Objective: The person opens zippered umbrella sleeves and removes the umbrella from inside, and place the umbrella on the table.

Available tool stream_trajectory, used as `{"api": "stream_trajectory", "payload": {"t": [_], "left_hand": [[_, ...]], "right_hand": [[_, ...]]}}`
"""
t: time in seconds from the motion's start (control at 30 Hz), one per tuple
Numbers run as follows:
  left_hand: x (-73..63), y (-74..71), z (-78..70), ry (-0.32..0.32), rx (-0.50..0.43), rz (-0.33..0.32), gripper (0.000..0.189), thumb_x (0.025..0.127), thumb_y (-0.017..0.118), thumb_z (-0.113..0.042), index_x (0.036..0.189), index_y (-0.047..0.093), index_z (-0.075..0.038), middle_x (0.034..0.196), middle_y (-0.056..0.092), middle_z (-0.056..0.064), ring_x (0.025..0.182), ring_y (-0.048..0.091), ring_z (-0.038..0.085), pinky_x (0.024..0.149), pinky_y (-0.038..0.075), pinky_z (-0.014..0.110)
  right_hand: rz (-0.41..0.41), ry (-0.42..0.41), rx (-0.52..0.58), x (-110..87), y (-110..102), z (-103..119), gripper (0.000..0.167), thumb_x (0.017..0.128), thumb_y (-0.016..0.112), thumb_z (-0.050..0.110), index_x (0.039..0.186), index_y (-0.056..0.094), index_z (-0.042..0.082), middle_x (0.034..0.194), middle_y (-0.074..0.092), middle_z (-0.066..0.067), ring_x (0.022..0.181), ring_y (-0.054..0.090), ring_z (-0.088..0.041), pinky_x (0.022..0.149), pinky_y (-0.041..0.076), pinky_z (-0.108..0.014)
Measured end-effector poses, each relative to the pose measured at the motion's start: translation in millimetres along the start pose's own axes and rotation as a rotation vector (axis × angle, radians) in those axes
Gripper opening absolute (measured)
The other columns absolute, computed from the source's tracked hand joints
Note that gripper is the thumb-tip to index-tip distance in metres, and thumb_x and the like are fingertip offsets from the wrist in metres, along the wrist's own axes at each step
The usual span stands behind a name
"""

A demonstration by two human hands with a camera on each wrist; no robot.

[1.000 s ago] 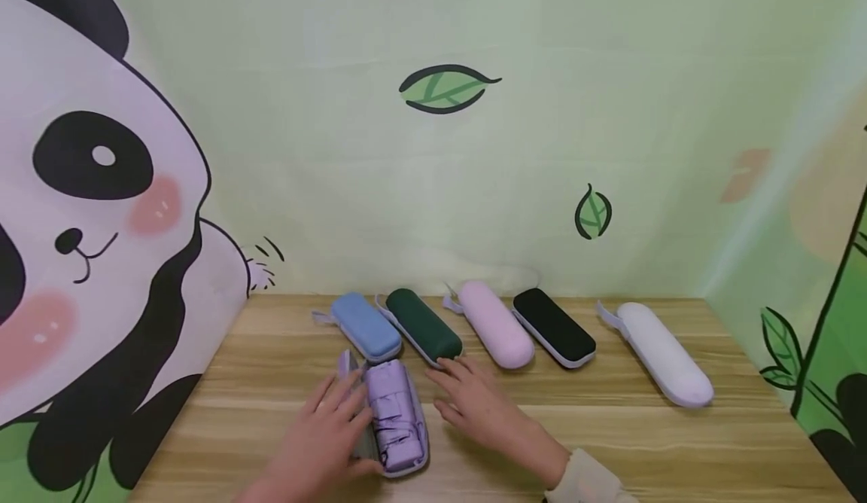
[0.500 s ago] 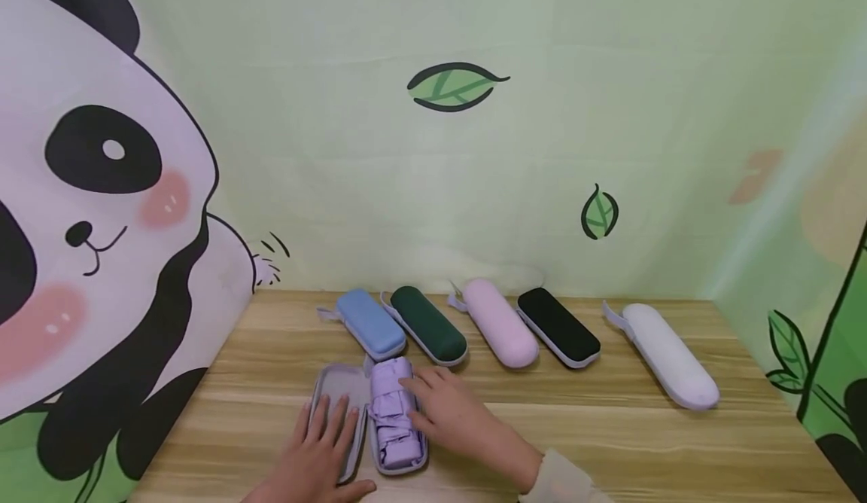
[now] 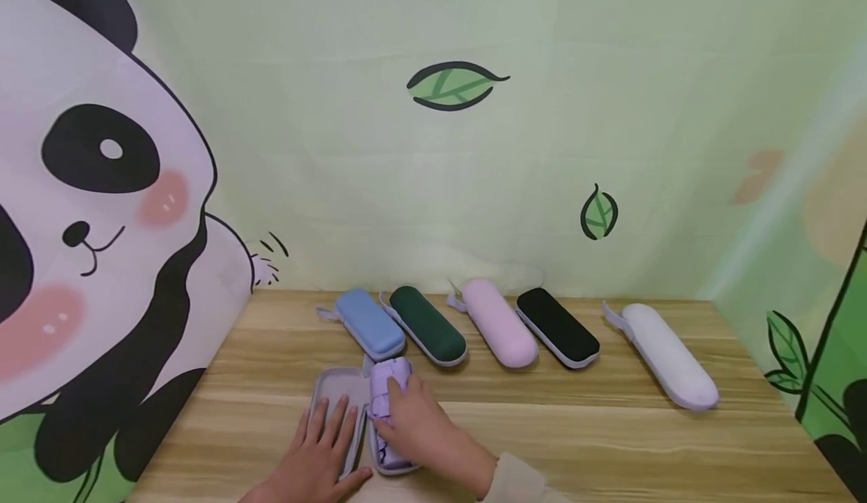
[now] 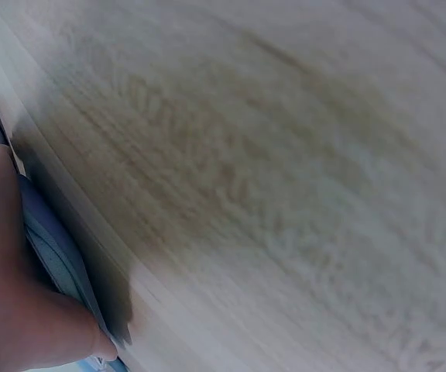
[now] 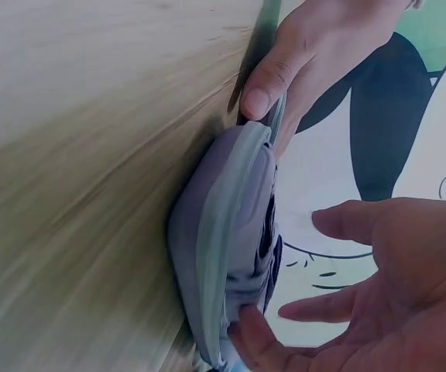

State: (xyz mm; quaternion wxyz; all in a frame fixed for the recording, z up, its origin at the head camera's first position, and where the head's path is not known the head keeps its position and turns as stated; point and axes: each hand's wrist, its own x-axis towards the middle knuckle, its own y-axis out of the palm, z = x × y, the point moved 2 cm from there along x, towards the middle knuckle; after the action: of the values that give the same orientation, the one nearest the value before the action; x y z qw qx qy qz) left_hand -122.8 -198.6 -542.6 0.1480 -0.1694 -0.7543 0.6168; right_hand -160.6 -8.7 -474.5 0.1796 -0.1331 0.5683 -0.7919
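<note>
A lilac zip case (image 3: pixel 342 381) lies unfolded on the table, its lid to the left. In its right half sits a folded lilac umbrella (image 3: pixel 387 371), wrapped with a strap. My left hand (image 3: pixel 308 450) rests on the lid with straight, spread fingers. Over the umbrella is my right hand (image 3: pixel 427 428), hiding its middle and right side. In the right wrist view, one finger of that hand touches the umbrella's side near the case rim (image 5: pixel 219 232), while the thumb (image 5: pixel 343 221) stands apart from it.
Behind the lilac case lie a blue case (image 3: pixel 369 322), a dark green case (image 3: pixel 428 324), a pink case (image 3: pixel 500 322) and a black case (image 3: pixel 558 327). A white case (image 3: pixel 670 356) lies farther right. The wooden table (image 3: pixel 576 443) ends at a panda-printed backdrop (image 3: pixel 339 149).
The lid has been swung open to the left and lies under my left hand. My right hand has moved left, from beside the case to over the umbrella.
</note>
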Motion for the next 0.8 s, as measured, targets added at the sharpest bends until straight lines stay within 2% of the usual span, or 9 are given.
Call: {"api": "stream_trajectory", "payload": {"t": [0.23,0.47,0.57,0.67,0.8], "left_hand": [[2.3,3.9,10.3,-0.03,-0.007,-0.002,0.093,0.095,0.052,-0.068,0.154,0.038,0.002,0.162,0.028,0.026,0.147,0.02,0.055,0.112,0.019,0.071],[6.7,5.0,18.1,-0.03,0.021,-0.017,0.094,0.094,0.051,-0.07,0.154,0.038,0.001,0.162,0.028,0.026,0.147,0.02,0.056,0.111,0.021,0.071],[8.7,2.0,18.4,-0.035,0.025,-0.014,0.094,0.094,0.05,-0.071,0.155,0.038,0.001,0.162,0.027,0.026,0.147,0.02,0.055,0.112,0.021,0.071],[10.7,-1.8,17.9,-0.04,0.021,-0.007,0.095,0.094,0.049,-0.071,0.155,0.037,0.0,0.163,0.027,0.025,0.148,0.019,0.054,0.113,0.019,0.07],[12.5,-4.8,17.2,-0.044,-0.002,0.016,0.094,0.094,0.05,-0.07,0.155,0.037,0.001,0.163,0.026,0.026,0.148,0.018,0.054,0.113,0.017,0.07]], "right_hand": [[0.008,0.104,-0.003,25.3,11,12,0.074,0.088,0.077,0.041,0.136,0.051,-0.009,0.124,0.052,-0.034,0.104,0.059,-0.047,0.085,0.055,-0.051],[0.017,0.201,0.001,49.0,14,16,0.072,0.079,0.085,0.039,0.128,0.048,0.001,0.114,0.053,-0.03,0.084,0.061,-0.04,0.068,0.055,-0.047],[0.023,0.22,0.026,55.5,11,11,0.076,0.076,0.086,0.042,0.127,0.047,0.002,0.108,0.056,-0.027,0.084,0.062,-0.038,0.069,0.054,-0.049],[0.017,0.211,0.116,57.9,5,0,0.082,0.075,0.086,0.044,0.131,0.045,0.001,0.101,0.061,-0.02,0.083,0.064,-0.032,0.068,0.053,-0.047],[-0.011,0.187,0.309,50.4,-13,-17,0.075,0.076,0.085,0.041,0.127,0.046,0.005,0.097,0.061,-0.012,0.079,0.061,-0.023,0.064,0.051,-0.04]]}}
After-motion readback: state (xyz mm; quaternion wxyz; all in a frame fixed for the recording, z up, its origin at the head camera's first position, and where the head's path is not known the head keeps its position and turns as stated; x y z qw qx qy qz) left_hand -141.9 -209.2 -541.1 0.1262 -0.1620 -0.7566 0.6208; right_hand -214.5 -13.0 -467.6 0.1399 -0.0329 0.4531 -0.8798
